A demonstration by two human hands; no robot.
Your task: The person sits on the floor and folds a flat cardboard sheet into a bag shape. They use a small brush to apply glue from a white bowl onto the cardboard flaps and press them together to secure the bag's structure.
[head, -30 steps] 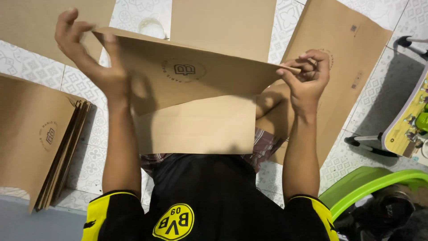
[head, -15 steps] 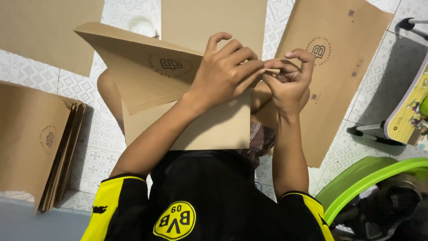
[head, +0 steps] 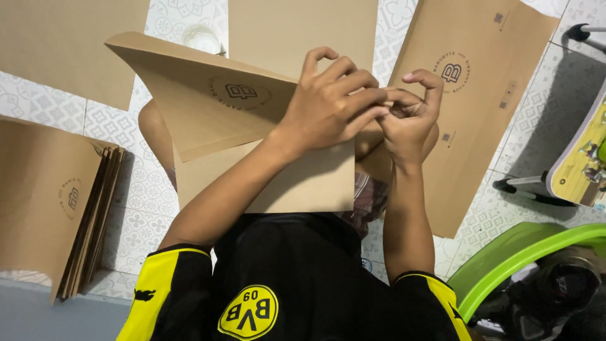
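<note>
Floor: white tiles (head: 136, 189) with a faint grey pattern — the person sits on them, knees under the work.
Held piece: a brown paper bag (head: 214, 107), half-folded, raised over the lap, its printed round mark facing up.
Left hand (head: 334, 104): fingers curled over the bag's right edge, pinching the paper.
Right hand (head: 410, 110): touching the left, fingertips closed on the same edge of the bag.
Left of the lap: a stack of finished bags (head: 57, 202) lying flat, edges fanned.
Above and right: flat brown sheets (head: 480, 82) spread on the tiles — one more at the top left (head: 69, 44).
Right edge: a green plastic tub (head: 517, 252) and a small wheeled toy (head: 577, 164).
</note>
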